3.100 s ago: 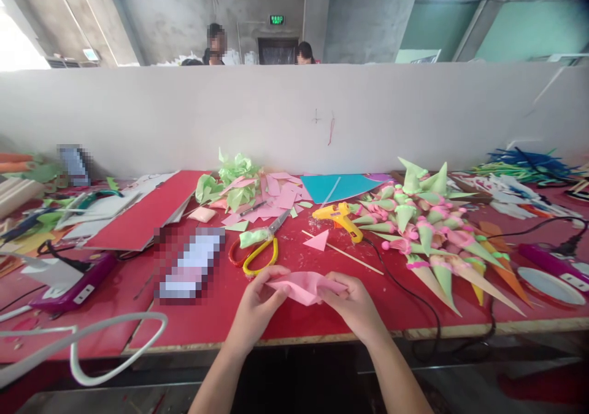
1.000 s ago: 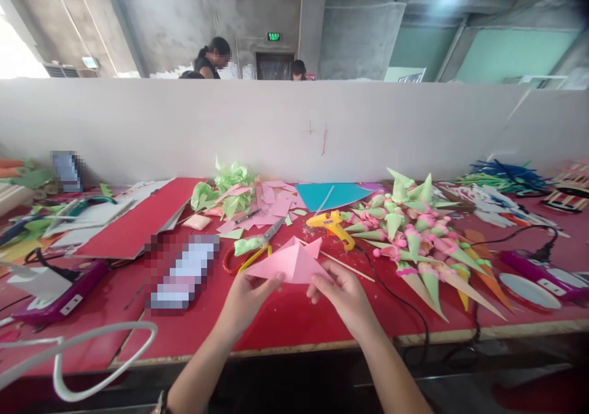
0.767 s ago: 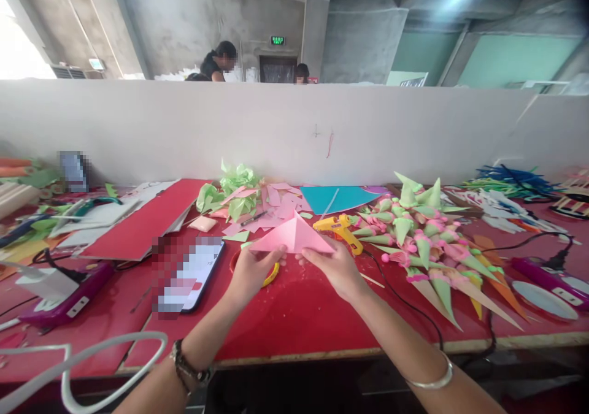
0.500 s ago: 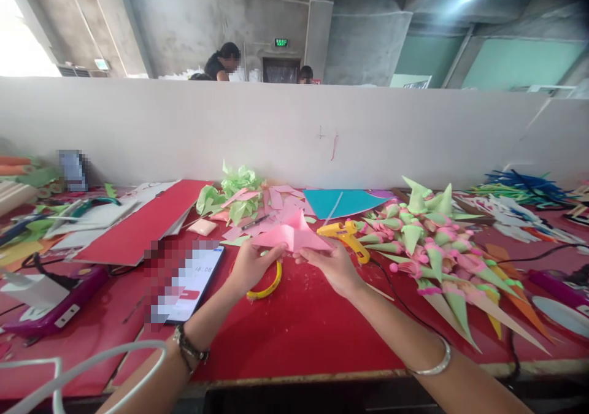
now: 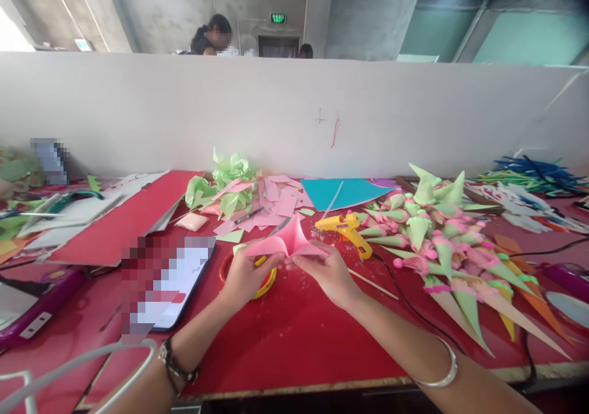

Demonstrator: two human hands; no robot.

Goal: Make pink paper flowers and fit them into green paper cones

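Note:
A folded pink paper (image 5: 294, 237) is pinched between my two hands above the red table, its points spread up and to both sides. My left hand (image 5: 252, 271) grips its left lower edge, thumb near the middle fold. On the other side my right hand (image 5: 327, 271) holds the right lower edge, the thumbs nearly touching. A yellow glue gun (image 5: 346, 229) lies just beyond my right hand. Partly hidden under my left hand is a yellow and red ring (image 5: 267, 286). Pink paper pieces (image 5: 281, 198) are scattered behind the folded paper.
A phone (image 5: 177, 285) lies left of my hands. Many green and pink paper cones (image 5: 444, 242) are heaped at the right. Red board (image 5: 124, 221), crumpled green paper (image 5: 234, 175) and teal sheet (image 5: 343, 193) lie farther back. A white partition (image 5: 207, 107) stands behind, with people beyond.
The pink paper's middle fold now stands more open, with its inside facing me. Both hands still hold it. The view has tilted down slightly and moved closer to the table.

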